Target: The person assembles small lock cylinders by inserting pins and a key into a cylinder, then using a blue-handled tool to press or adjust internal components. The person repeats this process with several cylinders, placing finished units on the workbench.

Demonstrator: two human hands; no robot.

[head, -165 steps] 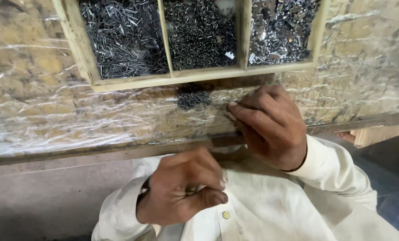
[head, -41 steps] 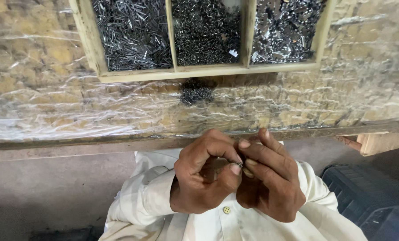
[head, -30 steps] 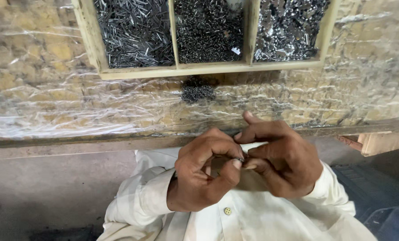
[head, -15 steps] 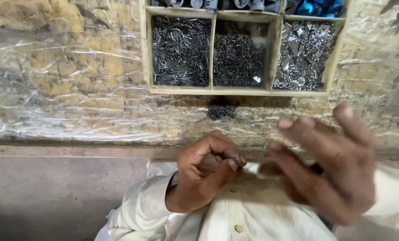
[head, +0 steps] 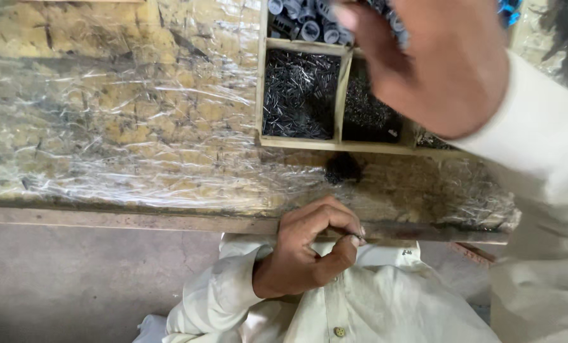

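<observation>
wooden tray [head: 301, 143] | glossy plastic wrap [head: 137, 146] | metal pins [head: 298, 95]

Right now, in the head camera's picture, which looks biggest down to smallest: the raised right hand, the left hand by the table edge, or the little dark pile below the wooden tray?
1. right hand, though it is nearer the camera and blurred, so its size is exaggerated.
2. left hand.
3. dark pile, clearly smallest.

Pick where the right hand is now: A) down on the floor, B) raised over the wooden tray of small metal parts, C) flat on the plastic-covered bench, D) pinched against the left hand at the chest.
B: the right hand is up over the tray, while the left hand stays pinched at the bench edge.
</observation>
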